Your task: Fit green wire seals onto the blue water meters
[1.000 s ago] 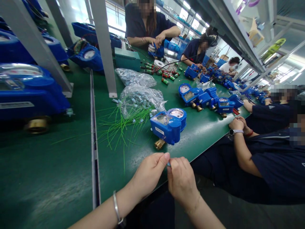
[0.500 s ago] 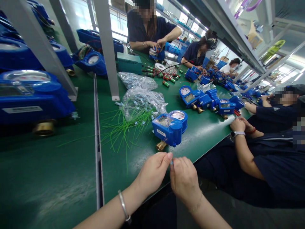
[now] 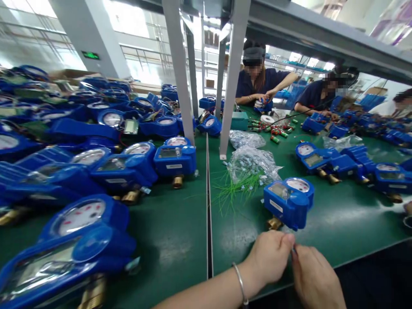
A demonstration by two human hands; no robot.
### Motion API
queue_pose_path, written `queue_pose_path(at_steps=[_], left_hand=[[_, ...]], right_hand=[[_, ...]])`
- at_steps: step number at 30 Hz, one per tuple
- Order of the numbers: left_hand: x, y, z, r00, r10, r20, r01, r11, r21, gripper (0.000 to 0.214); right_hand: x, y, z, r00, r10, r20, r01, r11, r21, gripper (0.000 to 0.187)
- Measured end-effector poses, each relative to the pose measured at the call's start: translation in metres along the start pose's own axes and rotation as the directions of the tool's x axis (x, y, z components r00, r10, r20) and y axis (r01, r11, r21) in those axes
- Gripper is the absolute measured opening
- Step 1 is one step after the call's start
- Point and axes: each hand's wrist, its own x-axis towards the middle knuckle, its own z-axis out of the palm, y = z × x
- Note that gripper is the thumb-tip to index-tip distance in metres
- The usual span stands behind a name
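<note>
At the table's front edge, my left hand is closed, its thumb pressed against the curled fingers. My right hand is closed too, its fingertips meeting the left thumb. A tiny bluish bit shows between them, too small and covered to name. Just beyond the hands stands a blue water meter with a round dial, a display window and a brass fitting. Behind it lie thin green wire strands with small pale-blue tags, partly under a clear plastic bag.
Many blue meters crowd the left side, one large and close. A dark gap splits the green table. Grey posts rise from it. Green-and-red batteries lie farther back. Co-workers sit across the table.
My view has turned left, so more meters show on that side and the hands appear farther right. Both hands remain closed together in front of the same meter.
</note>
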Motion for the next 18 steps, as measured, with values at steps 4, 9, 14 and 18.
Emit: queue_pose_path(at_steps=[4,9,14,18], left_hand=[[0.007,0.001,0.003,1.0,0.011,-0.002,-0.011,0.997,-0.081,0.037],[0.021,-0.002,0.003,0.999,0.009,0.031,-0.003,0.981,-0.192,0.036],[0.027,-0.001,0.005,0.995,-0.069,0.07,0.086,0.954,-0.287,0.042],[0.027,0.003,0.007,0.992,-0.111,0.054,0.122,0.941,-0.316,0.041]], right_hand=[[0.014,-0.011,-0.002,0.94,0.262,0.22,-0.312,0.92,0.238,0.038],[0.025,-0.017,-0.003,0.944,0.269,0.193,-0.299,0.943,0.147,0.034],[0.028,-0.01,-0.014,0.982,0.125,0.143,-0.129,0.991,0.021,0.024],[0.035,-0.006,-0.015,0.981,0.053,0.188,-0.062,0.997,0.039,0.024]])
